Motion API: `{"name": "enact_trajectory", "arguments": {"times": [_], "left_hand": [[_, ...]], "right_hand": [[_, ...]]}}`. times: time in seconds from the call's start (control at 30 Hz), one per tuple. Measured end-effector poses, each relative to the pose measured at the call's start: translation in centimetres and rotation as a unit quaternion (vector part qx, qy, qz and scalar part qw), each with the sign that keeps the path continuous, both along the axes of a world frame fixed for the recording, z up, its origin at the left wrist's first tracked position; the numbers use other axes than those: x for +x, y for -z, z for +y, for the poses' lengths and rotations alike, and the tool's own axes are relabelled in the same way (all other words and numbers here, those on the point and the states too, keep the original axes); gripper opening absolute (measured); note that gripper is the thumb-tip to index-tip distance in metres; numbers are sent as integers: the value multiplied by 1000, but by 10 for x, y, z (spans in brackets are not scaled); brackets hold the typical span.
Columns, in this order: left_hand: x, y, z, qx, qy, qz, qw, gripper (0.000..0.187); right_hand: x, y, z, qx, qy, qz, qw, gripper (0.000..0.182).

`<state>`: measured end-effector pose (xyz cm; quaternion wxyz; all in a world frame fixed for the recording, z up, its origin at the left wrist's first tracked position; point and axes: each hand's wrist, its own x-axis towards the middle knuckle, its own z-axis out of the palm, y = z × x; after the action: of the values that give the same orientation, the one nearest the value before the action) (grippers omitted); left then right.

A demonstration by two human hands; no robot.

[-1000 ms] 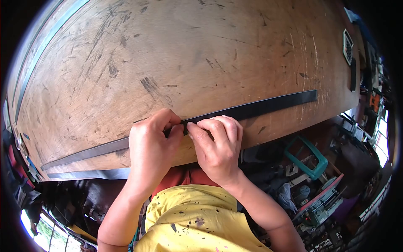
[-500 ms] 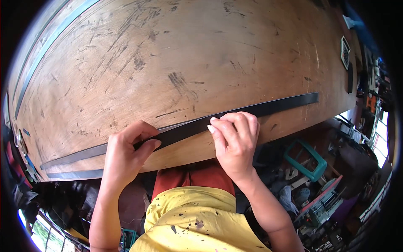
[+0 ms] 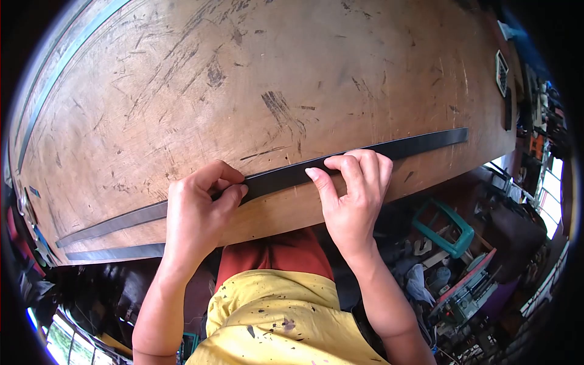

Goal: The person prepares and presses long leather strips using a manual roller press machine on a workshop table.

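Note:
A long black strip (image 3: 277, 180), which looks like leather, lies at a slant over the wooden tabletop (image 3: 201, 140) near its front edge. My left hand (image 3: 204, 201) pinches it between thumb and curled fingers, left of the middle. To the right, my right hand (image 3: 356, 194) has its fingers bent over the strip, thumb and index tip against its face and a little apart. Leftward past my left hand, the strip runs on toward the table's left end. A second dark strip (image 3: 115, 252) lies along the front edge there, partly hidden by my left wrist.
A long pale metal-looking strip (image 3: 64, 64) lies at the table's far left. A calculator (image 3: 501, 73) sits near the right end, beside a dark bar (image 3: 508, 112). Below the table at right are a teal plastic stool (image 3: 447, 228) and assorted clutter.
Both hands have shifted slightly right and away from me along the strip. The strip now lies flatter, and the gap between my right thumb and index finger is wider.

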<state>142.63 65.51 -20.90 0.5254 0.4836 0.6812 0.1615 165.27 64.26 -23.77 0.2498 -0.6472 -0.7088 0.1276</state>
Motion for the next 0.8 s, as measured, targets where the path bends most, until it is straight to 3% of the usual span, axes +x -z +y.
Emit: {"name": "enact_trajectory", "arguments": {"times": [0.5,0.8], "left_hand": [[6,1,-1,-2,-30,12,999,4],[7,-1,2,-3,-8,43,999,5]], "right_hand": [[-6,-7,4,-41,22,-25,999,31],[-14,-4,3,-29,15,-39,999,24]]}}
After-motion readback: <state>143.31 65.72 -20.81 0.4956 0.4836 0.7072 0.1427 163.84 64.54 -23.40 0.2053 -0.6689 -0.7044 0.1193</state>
